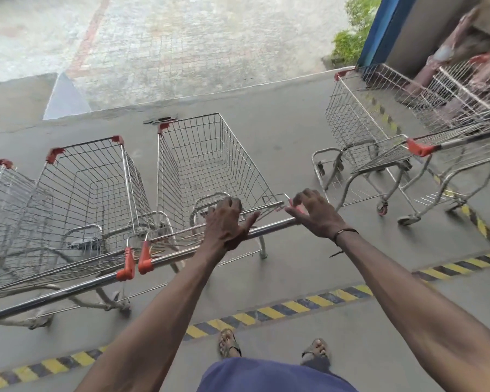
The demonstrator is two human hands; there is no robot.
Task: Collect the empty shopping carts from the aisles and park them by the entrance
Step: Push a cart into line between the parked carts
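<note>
Standing in the middle of the concrete floor (280, 142), the empty shopping cart (210, 165) is right in front of the person, w/ its wire basket pointing away toward the paved yard (181, 43). Its steel handle bar (272, 226) runs across under both hands. The left hand (227, 222) lies on top of the bar, fingers bent forward over it and thumb stretched along the bar; it looks like resting on it, not a full grip. The right hand (316, 212) is at the right end of the bar, fingers spread and loosely bent, holding nothing; if the palm touches the bar or is just above, I cannot tell. Just beside the cart on the left is a second cart (91, 182), their orange handle ends (137, 260) almost touching, and a third cart (3, 193) is at the left edge, partly cut off. To the right, well apart, two more carts (379, 131) stand near a grey wall w/ a blue post (385, 26) and a green plant (351, 32). A yellow-black hazard stripe (266, 309) crosses the floor between the carts and the person's feet in sandals (229, 342). A blue garment (266, 377) shows at the bottom edge.
</note>
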